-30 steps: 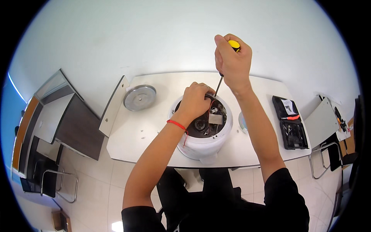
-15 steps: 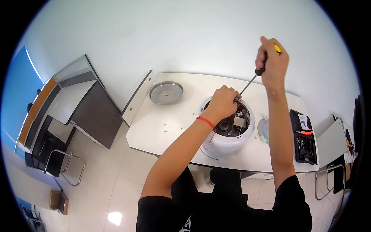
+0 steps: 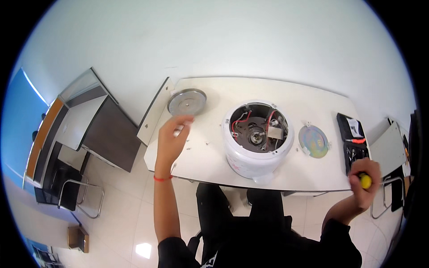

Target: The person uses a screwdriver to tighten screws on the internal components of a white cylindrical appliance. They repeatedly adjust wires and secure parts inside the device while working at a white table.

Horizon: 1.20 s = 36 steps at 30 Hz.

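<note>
My left hand (image 3: pixel 174 138) is raised left of the open white appliance (image 3: pixel 258 158), thumb and fingertips curled together; anything between them is too small to make out. A red cord circles that wrist. My right hand (image 3: pixel 365 178) grips a screwdriver by its yellow-ended handle (image 3: pixel 365 182) beside the table's front right corner. The appliance's cavity shows a dark interior, red wires and a pale rectangular part (image 3: pixel 274 132). A round metal lid (image 3: pixel 187 105) lies at the back left, an iridescent disc (image 3: pixel 313 141) right of the appliance. Small loose pieces (image 3: pixel 188 148) lie at the left.
A black tool case (image 3: pixel 351 127) with an orange-handled tool stands on the right of the white table (image 3: pixel 228 89), against a white wall. A grey desk (image 3: pixel 107 134) and a chair (image 3: pixel 85 203) are at the left; another board and chair are at the right.
My left hand has left the appliance's rim and moved left. My right hand has lowered the screwdriver from above the appliance to the front right. The appliance's interior is now uncovered by hands.
</note>
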{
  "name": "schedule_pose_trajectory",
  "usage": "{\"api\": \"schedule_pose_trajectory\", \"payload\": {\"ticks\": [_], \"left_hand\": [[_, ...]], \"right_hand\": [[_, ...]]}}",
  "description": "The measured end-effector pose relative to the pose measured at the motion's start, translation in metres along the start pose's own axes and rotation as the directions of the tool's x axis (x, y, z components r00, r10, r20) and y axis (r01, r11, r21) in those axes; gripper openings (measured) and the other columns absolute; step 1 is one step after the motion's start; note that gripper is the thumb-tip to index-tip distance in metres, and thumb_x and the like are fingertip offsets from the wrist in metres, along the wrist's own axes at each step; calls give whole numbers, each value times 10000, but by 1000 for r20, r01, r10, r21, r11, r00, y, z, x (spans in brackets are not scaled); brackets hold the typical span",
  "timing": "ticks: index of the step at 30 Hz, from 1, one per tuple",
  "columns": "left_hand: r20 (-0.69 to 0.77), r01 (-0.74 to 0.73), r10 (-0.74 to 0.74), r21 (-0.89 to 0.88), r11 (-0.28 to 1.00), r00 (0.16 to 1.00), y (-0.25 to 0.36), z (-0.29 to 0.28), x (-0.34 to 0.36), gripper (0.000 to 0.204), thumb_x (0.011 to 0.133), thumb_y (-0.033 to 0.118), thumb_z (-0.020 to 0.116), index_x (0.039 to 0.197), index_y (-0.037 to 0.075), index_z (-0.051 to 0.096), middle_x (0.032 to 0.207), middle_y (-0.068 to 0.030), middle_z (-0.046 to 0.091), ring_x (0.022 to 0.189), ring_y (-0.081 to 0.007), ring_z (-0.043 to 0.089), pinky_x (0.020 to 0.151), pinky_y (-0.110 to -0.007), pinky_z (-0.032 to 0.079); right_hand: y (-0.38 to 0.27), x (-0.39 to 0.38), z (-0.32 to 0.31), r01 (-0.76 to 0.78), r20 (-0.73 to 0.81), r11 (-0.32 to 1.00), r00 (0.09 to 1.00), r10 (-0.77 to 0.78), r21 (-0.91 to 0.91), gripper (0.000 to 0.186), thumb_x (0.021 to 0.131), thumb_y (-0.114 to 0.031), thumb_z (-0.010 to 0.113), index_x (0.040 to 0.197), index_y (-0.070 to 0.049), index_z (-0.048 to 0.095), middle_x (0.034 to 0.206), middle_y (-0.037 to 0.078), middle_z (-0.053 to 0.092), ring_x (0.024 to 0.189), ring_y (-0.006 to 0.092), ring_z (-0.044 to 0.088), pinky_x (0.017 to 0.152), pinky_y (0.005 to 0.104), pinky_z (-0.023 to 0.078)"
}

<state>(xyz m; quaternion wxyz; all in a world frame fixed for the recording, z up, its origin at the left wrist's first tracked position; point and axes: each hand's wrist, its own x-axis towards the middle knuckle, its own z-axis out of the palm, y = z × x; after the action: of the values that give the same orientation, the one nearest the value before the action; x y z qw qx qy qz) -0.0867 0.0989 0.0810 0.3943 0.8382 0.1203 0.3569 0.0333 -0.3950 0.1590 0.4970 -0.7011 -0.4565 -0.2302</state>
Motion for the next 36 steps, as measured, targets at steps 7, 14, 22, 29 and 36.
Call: {"api": "schedule_pose_trajectory", "payload": {"ticks": [7,14,22,29,36], "left_hand": [[24,180,-181,47,983,983,-98,46,-91,258,959,35,688,1210,7,742,1062,-67,758,819,-132,687,718,-268,560],[-31,283,-285,-61,957,958,-89,89,-94,316,978,34,649,1290,-9,677,999,-40,722,700,-72,577,653,-233,483],[-10,137,-137,21,990,991,-80,121,-97,208,933,110,692,1068,-48,693,752,-80,652,650,-146,582,623,-325,480],[89,178,-173,-50,983,981,-68,116,-101,173,939,120,712,1026,-30,705,764,-46,667,662,-97,568,621,-275,464],[93,167,-160,-71,983,983,-61,118,-100,160,931,108,707,1009,-31,700,744,-36,645,662,-82,549,623,-272,454]], "right_hand": [[63,-55,41,-555,146,693,722,676,-461,201,869,-230,792,920,-48,721,768,197,711,721,435,674,652,463,525],[92,-92,80,-631,-95,399,602,793,-665,173,891,-268,741,953,-106,745,848,153,750,817,390,733,747,506,582],[106,-69,110,-550,-24,511,696,718,-660,223,893,-283,735,1004,-91,707,911,169,743,855,398,734,754,508,586],[140,-71,65,-597,-194,358,665,721,-718,202,908,-256,673,994,-82,732,913,188,753,859,419,743,747,530,600],[277,0,-43,-502,-328,109,699,635,-858,211,851,-190,676,993,-67,772,1020,203,775,961,407,760,822,527,615]]}}
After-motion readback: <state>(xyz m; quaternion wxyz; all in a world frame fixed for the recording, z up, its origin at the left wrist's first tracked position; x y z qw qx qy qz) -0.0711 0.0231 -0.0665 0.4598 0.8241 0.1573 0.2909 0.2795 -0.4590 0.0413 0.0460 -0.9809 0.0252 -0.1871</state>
